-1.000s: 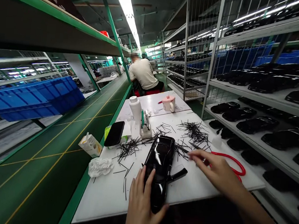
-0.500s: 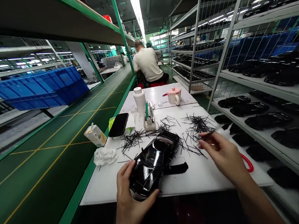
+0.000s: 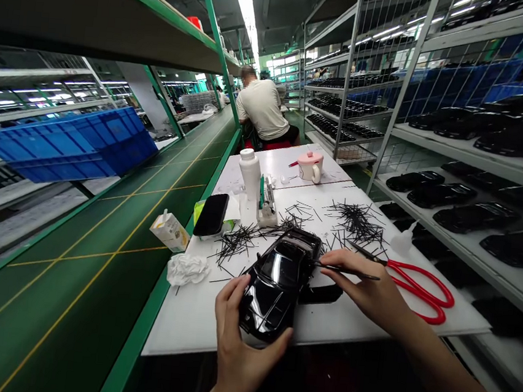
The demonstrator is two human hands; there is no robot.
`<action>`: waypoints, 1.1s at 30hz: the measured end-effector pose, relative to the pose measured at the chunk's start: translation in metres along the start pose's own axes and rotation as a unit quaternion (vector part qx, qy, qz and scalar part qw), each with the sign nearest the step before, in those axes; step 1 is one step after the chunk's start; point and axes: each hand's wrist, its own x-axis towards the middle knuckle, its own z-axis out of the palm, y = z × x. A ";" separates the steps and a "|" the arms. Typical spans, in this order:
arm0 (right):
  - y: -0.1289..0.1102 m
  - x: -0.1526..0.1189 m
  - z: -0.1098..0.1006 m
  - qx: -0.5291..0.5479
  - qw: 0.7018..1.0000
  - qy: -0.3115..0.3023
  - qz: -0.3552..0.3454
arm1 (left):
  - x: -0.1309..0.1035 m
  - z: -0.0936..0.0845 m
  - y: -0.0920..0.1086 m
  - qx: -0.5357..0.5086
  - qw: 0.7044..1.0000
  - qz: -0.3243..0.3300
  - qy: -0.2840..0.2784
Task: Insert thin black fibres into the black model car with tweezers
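A glossy black model car [image 3: 271, 283] rests on the white table with its side door [image 3: 321, 294] swung out. My left hand [image 3: 242, 342] grips the car's front end, fingers on one side and thumb on the other. Pinched in my right hand [image 3: 364, 286] is a slim dark tool that looks like tweezers [image 3: 351, 271]; its tip is at the car's open door side. Whether the tip holds anything is too small to tell. Thin black strips [image 3: 356, 222] lie in loose piles behind the car. Red-handled scissors [image 3: 423, 285] lie beside my right forearm.
Left of the car are crumpled tissue [image 3: 187, 269], a drink carton [image 3: 170, 230] and a phone [image 3: 211, 214]. Farther back stand a white bottle [image 3: 250, 173] and a lidded mug [image 3: 310, 167]. Racks of black cars [image 3: 451, 196] line the right; a green conveyor [image 3: 114, 231] runs left. A person [image 3: 265, 110] sits ahead.
My right hand has moved left from beside the strip pile to the car's open door side, bringing the tweezers there. The scissors now show more fully. My left hand keeps hold of the car.
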 end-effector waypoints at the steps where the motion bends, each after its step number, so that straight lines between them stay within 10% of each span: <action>1: -0.001 0.000 0.001 -0.012 1.000 -0.006 -0.015 | 0.000 0.001 -0.001 -0.001 1.000 0.005 0.001; 33: -0.010 0.013 -0.010 -0.043 0.994 -0.087 -0.054 | -0.016 -0.003 -0.021 0.012 0.999 0.001 -0.034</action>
